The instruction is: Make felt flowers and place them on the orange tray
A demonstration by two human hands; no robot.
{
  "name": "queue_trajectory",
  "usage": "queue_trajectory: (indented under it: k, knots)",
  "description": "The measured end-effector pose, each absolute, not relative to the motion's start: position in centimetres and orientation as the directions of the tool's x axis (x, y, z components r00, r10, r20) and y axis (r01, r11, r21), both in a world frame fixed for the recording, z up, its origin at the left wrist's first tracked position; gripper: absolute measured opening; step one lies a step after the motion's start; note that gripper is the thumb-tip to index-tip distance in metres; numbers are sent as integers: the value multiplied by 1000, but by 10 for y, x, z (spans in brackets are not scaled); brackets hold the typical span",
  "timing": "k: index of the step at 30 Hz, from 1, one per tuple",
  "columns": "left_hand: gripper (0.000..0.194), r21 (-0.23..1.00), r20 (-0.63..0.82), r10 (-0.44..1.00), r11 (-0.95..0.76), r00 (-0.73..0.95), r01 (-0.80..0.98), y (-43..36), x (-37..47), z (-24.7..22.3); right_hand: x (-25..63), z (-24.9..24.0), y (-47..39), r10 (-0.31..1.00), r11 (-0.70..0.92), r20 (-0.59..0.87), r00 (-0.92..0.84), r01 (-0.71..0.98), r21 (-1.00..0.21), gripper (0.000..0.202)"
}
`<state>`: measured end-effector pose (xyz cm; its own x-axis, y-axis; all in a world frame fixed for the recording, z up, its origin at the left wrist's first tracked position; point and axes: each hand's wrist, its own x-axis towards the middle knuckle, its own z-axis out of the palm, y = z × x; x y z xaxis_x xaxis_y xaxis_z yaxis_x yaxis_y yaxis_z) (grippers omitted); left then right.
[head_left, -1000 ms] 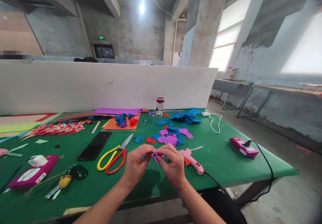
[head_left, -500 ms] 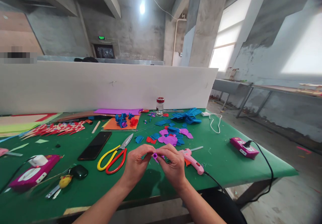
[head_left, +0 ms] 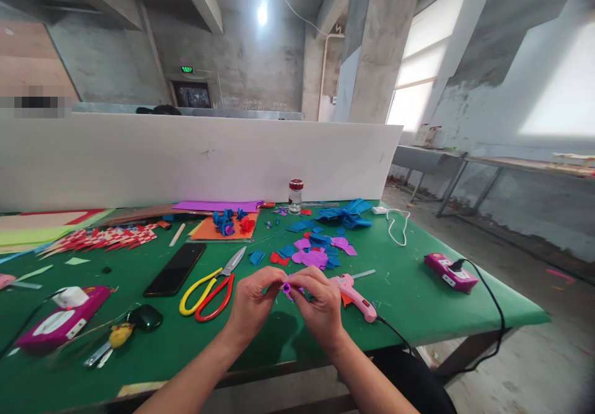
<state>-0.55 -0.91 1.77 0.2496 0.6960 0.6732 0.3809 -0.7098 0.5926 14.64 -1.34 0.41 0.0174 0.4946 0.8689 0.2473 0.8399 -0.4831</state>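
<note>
Between my two hands is a small rolled purple paper piece (head_left: 287,288), held above the near part of the green table. The fingers of my left hand (head_left: 255,299) pinch it from the left, and those of my right hand (head_left: 320,299) pinch it from the right. Just right of my right hand lies a pink glue gun (head_left: 357,297). Scissors with yellow and red handles (head_left: 214,290) rest left of my left hand. Purple petal pieces (head_left: 312,258) and blue paper scraps lie beyond my hands.
A black phone (head_left: 175,269), keys with a yellow charm (head_left: 119,336) and a magenta power strip (head_left: 69,324) are at the left. Paper flowers (head_left: 227,223) and a red-lidded jar (head_left: 295,198) stand before a white panel (head_left: 260,160). Another power strip (head_left: 450,273) is at the right.
</note>
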Motion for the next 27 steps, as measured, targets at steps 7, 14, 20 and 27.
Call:
queue_trajectory:
  k: [7,14,20,27]
  knots:
    - [23,613,654,716,-691,245,383,-9,-5,18,147,4,-14,500,838,866,16,243,-489,10]
    - [22,627,647,726,-680,231,380,-8,-5,15,148,5,-13,509,834,861,13,239,-497,11]
    - [18,689,583,786,-613,207,386,-9,0,11,147,0,-9,581,783,813,44,242,-573,11]
    - [18,730,559,812,-578,168,365,-5,-2,6,146,0,-6,627,756,778,46,204,-622,12]
